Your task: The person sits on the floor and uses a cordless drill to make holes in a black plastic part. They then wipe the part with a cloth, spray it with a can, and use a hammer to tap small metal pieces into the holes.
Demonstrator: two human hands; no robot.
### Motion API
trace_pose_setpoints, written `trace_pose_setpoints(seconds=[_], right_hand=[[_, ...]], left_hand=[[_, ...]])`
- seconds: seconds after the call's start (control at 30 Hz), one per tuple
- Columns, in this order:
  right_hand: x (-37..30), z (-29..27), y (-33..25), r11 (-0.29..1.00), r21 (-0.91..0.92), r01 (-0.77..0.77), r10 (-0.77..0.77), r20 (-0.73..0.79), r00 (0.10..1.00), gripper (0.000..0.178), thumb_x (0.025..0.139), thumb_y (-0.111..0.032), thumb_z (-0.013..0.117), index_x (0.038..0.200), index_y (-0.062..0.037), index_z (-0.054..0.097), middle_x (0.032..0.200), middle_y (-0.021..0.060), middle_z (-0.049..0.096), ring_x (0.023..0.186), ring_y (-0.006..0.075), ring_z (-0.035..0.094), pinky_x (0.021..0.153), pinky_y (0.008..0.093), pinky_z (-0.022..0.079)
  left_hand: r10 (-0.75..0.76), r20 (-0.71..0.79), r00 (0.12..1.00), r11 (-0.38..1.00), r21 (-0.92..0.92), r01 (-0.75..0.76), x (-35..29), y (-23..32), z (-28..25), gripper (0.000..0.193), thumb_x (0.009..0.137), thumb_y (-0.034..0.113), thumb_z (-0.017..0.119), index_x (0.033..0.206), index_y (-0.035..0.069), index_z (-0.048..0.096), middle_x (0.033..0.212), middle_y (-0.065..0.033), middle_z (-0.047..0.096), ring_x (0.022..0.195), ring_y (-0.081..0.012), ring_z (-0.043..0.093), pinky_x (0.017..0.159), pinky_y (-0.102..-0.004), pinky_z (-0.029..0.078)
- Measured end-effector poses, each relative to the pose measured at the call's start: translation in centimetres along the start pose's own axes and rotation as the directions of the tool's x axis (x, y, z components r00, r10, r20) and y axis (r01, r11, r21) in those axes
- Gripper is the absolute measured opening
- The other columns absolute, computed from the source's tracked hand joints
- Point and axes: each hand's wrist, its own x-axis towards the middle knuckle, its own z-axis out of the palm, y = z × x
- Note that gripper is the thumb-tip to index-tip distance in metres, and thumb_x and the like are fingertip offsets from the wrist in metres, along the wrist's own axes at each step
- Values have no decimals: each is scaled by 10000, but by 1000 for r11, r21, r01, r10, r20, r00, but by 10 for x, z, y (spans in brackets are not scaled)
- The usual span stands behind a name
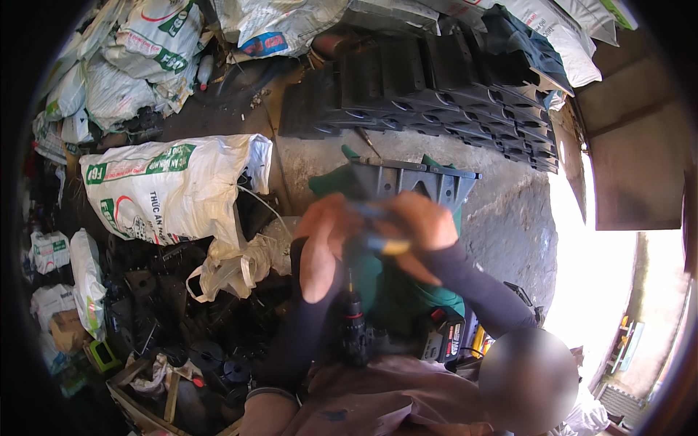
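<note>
While both hands work close together in front of the chest, the main risk is a slip: the small blue and yellow tool (378, 231) sits between blurred fingers, and if the hold loosens it could drop into the clutter of black parts (211, 356) below and be hard to find. The cordless drill (354, 327) rests across the lap with its bit pointing up toward the left forearm, so a sudden downward move of that arm could catch the tip. The dark plastic frame (414, 182) stands just behind the hands and could be knocked over by an elbow.

The left hand (323, 247) is curled, its fingers closed around one end of the small tool; how tightly I cannot tell through the blur. The right hand (418, 232) is also closed, pinching the yellow end. The tool lies between the two hands, above the drill and in front of green cloth (392, 291). White sacks (167, 185) lie to the left.
</note>
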Motion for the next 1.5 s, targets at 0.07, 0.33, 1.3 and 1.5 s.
trace_pose_setpoints(seconds=[0.07, 0.33, 1.3, 1.5], right_hand=[[20, 0, 19, 996, 25, -91, 88, 113, 990, 270, 745, -134, 726, 976, -12, 659, 874, 170, 659, 829, 373, 655, 717, 419, 526], [48, 29, 37, 950, -244, 195, -147, 203, 968, 230, 731, -110, 694, 924, -43, 587, 832, 133, 609, 726, 352, 644, 611, 446, 514], [4, -86, -16, 757, 467, -457, 509, 16, 861, 158, 936, -159, 611, 982, -8, 609, 770, 7, 559, 655, 86, 530, 590, 250, 420], [-28, -57, -8, 980, 121, -156, 158, -8, 987, 222, 794, -76, 717, 1010, -56, 668, 892, 102, 644, 764, 239, 654, 695, 336, 510]], left_hand=[[104, 61, 993, 972, 207, -114, 16, -2, -3, 242, 950, 126, 564, 1148, -12, 578, 949, -111, 661, 806, -163, 654, 679, -286, 515], [406, 455, 793, 476, 635, -608, 75, -35, -34, 150, 903, 95, 653, 1043, 43, 639, 887, -50, 640, 759, -103, 619, 585, -226, 450], [-6, -62, 998, 778, 627, 44, 56, -6, 0, 228, 941, 266, 670, 924, 47, 611, 644, 22, 500, 542, -66, 445, 474, -225, 334], [30, -76, 997, 991, 134, -20, 1, -1, 25, 265, 1009, 217, 500, 1143, -4, 556, 892, -125, 669, 765, -181, 651, 674, -290, 507]])
